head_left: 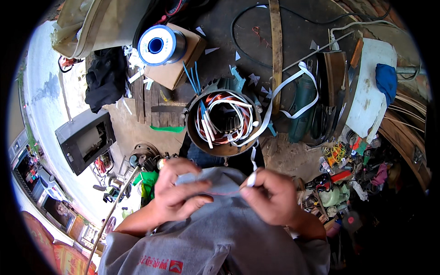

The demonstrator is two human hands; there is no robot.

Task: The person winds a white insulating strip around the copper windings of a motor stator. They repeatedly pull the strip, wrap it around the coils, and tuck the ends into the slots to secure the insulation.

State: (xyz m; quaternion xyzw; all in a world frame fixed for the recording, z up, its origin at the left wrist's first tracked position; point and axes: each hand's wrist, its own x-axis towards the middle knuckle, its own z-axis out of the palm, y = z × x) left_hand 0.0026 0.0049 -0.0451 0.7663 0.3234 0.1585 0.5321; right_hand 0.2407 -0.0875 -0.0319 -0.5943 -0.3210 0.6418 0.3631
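Observation:
In front of my chest, my right hand [271,196] is closed in a pinch on the end of a white cloth tape [251,179]. A thin reddish wire [224,194] stretches from those fingertips toward my left hand [178,190], whose fingers are spread apart; a firm grip on the wire does not show there. Just beyond my hands stands a round motor stator [192,134], with copper windings [223,97] and white-sleeved leads inside. Blue-sleeved leads [192,79] stick up at its far left rim. White tape loops over its right side.
A blue-and-white wire spool [156,46] sits on a cardboard box [192,52] at the far left. Right of the stator lie a green power tool [301,110] and a wooden strip [276,46]. Tools and scraps crowd the right; a black cloth [105,78] lies left.

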